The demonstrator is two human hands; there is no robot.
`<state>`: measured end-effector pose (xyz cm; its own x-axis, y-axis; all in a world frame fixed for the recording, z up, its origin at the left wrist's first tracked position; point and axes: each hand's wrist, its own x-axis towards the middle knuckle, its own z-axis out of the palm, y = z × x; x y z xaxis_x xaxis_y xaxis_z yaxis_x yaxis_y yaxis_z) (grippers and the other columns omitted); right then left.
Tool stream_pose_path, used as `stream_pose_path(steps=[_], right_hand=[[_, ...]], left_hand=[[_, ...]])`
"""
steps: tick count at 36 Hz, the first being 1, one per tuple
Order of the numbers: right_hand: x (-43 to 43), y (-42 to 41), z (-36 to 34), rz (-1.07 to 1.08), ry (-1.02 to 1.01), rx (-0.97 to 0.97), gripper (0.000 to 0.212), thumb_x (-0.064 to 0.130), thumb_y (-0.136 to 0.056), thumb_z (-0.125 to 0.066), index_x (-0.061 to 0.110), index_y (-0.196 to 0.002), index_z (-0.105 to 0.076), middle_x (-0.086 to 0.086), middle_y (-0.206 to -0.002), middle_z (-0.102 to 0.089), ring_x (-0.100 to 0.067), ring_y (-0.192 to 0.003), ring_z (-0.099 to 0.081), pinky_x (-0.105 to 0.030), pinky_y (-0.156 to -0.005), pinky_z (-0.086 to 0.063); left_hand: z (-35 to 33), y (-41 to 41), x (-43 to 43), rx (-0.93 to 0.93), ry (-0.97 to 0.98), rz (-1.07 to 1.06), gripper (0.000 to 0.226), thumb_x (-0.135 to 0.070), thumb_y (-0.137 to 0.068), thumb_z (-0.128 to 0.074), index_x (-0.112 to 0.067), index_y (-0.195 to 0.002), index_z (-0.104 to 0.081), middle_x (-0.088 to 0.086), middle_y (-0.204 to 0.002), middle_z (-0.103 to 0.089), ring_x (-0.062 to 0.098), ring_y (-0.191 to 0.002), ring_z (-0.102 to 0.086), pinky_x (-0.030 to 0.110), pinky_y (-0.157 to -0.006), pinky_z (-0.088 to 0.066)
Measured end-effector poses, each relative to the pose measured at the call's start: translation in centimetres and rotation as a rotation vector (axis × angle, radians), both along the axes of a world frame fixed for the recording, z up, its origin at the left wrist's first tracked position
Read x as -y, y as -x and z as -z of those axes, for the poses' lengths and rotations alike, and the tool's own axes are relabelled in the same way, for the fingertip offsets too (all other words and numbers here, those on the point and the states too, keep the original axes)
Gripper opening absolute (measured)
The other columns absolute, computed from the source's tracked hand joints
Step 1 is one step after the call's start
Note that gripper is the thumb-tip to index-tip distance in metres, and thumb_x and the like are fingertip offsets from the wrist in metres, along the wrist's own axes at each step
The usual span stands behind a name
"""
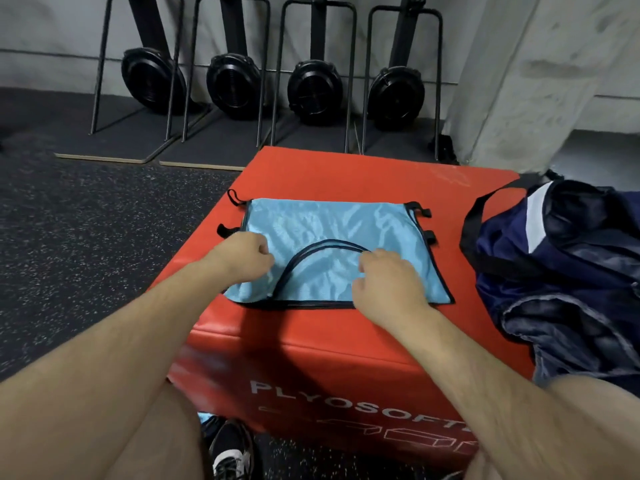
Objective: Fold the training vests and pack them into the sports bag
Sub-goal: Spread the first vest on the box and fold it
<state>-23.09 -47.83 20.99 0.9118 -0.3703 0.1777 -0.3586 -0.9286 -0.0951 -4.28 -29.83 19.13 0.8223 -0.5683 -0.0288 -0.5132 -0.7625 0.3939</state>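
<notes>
Gym corner, one moment of packing: we see the left hand (244,258) with fingers curled tight on the left side of a light-blue vest (329,230), and the right hand (384,282) curled closed on the fabric by the black neck trim (325,244). Both hands grip the cloth, though their fingertips are tucked under and hidden from us. The vest lies flat on top of a red box (346,174), its near hem close to the front edge. We count one vest on the box, with four black tabs (423,213) at its sides, two left and two right. One navy bag (571,271) sits slumped on the box's right end, just beside the vest and not touching it; its black strap (471,230) loops toward the vest, and the frame cuts off its far side. Four black machines (313,91) stand in a row along the wall. One shoe (230,452) shows at the bottom, with a scrap of blue cloth (206,418) beside it that we cannot make out.
</notes>
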Motion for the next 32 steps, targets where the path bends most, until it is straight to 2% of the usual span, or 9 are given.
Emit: stream_pose_path(steps=[4, 8, 15, 20, 23, 25, 27, 29, 32], right_hand=[[-4.9, -3.2, 0.6, -0.262, -0.104, 0.059, 0.040, 0.021, -0.086, -0.046, 0.010, -0.121, -0.061, -0.006, -0.121, -0.059, -0.027, -0.118, -0.046, -0.041, -0.102, -0.041], [-9.5, -6.2, 1.7, -0.437, -0.201, 0.003, 0.045, 0.026, -0.075, -0.040, 0.006, -0.107, -0.065, -0.009, -0.112, -0.059, -0.030, -0.113, -0.046, -0.042, -0.100, -0.043], [-12.1, -9.4, 4.0, -0.410, -0.136, -0.099, 0.037, 0.038, -0.091, -0.060, 0.006, -0.109, -0.062, -0.011, -0.115, -0.051, -0.032, -0.115, -0.042, -0.045, -0.094, -0.044], [-13.1, -10.3, 5.5, -0.295, -0.043, 0.074, 0.022, 0.015, -0.058, -0.085, 0.014, -0.069, -0.066, -0.004, -0.077, -0.056, -0.026, -0.072, -0.059, -0.033, -0.053, -0.052], [-14.0, -10.6, 6.0, -0.242, 0.001, 0.131, 0.020, 0.012, -0.053, -0.079, 0.018, -0.065, -0.065, 0.000, -0.070, -0.056, -0.021, -0.065, -0.058, -0.030, -0.050, -0.049], [-14.3, -10.7, 6.5, -0.207, 0.026, 0.159, 0.014, 0.015, -0.057, -0.070, 0.020, -0.069, -0.065, 0.001, -0.071, -0.057, -0.020, -0.066, -0.059, -0.030, -0.054, -0.050], [-14.5, -10.7, 7.0, -0.166, 0.017, 0.192, 0.014, 0.015, -0.062, -0.059, 0.021, -0.073, -0.065, 0.001, -0.074, -0.059, -0.019, -0.068, -0.060, -0.030, -0.058, -0.051], [-14.4, -10.4, 7.5, -0.124, -0.025, 0.235, 0.023, 0.013, -0.066, -0.045, 0.021, -0.077, -0.063, 0.001, -0.077, -0.058, -0.020, -0.070, -0.060, -0.031, -0.060, -0.052], [-14.3, -9.7, 8.4, -0.122, -0.139, 0.306, 0.027, 0.014, -0.073, -0.034, 0.020, -0.085, -0.058, 0.000, -0.085, -0.056, -0.023, -0.077, -0.058, -0.035, -0.068, -0.054]], left_hand=[[0.0, -3.0, 0.0, 0.125, 0.057, -0.077, 0.010, -0.023, -0.083, -0.054, -0.021, -0.078, -0.062, 0.002, -0.096, -0.063, 0.025, -0.092, -0.061, 0.032, -0.072, -0.048], [0.7, -5.2, 0.9, 0.211, -0.038, -0.188, 0.025, -0.030, -0.089, -0.055, -0.022, -0.108, -0.068, 0.005, -0.121, -0.058, 0.029, -0.117, -0.050, 0.039, -0.098, -0.039], [1.7, -8.7, 2.1, 0.068, -0.079, -0.299, 0.034, -0.030, -0.093, -0.048, -0.020, -0.124, -0.054, 0.007, -0.127, -0.054, 0.030, -0.121, -0.048, 0.047, -0.103, -0.029], [2.1, -11.0, 2.6, 0.048, 0.030, -0.351, 0.031, -0.027, -0.090, -0.055, -0.021, -0.120, -0.047, 0.003, -0.112, -0.061, 0.028, -0.112, -0.055, 0.046, -0.103, -0.026], [2.3, -12.3, 3.1, -0.039, 0.179, -0.452, 0.042, -0.019, -0.085, -0.056, -0.016, -0.124, -0.044, 0.003, -0.106, -0.065, 0.028, -0.107, -0.059, 0.047, -0.105, -0.027], [2.2, -12.9, 3.3, -0.104, 0.237, -0.477, 0.038, -0.017, -0.080, -0.059, -0.009, -0.117, -0.054, 0.010, -0.104, -0.068, 0.030, -0.100, -0.064, 0.046, -0.099, -0.041], [1.9, -13.1, 3.2, -0.117, 0.210, -0.443, 0.017, -0.016, -0.080, -0.061, -0.001, -0.090, -0.061, 0.015, -0.094, -0.068, 0.030, -0.077, -0.065, 0.038, -0.069, -0.052], [1.7, -13.0, 3.2, -0.115, 0.170, -0.424, 0.018, -0.012, -0.083, -0.059, -0.006, -0.067, -0.052, 0.011, -0.076, -0.063, 0.020, -0.053, -0.050, 0.029, -0.046, -0.037], [1.4, -12.8, 3.3, -0.129, 0.185, -0.441, 0.016, -0.010, -0.084, -0.055, -0.009, -0.069, -0.050, 0.002, -0.067, -0.051, 0.017, -0.052, -0.044, 0.026, -0.046, -0.033]])
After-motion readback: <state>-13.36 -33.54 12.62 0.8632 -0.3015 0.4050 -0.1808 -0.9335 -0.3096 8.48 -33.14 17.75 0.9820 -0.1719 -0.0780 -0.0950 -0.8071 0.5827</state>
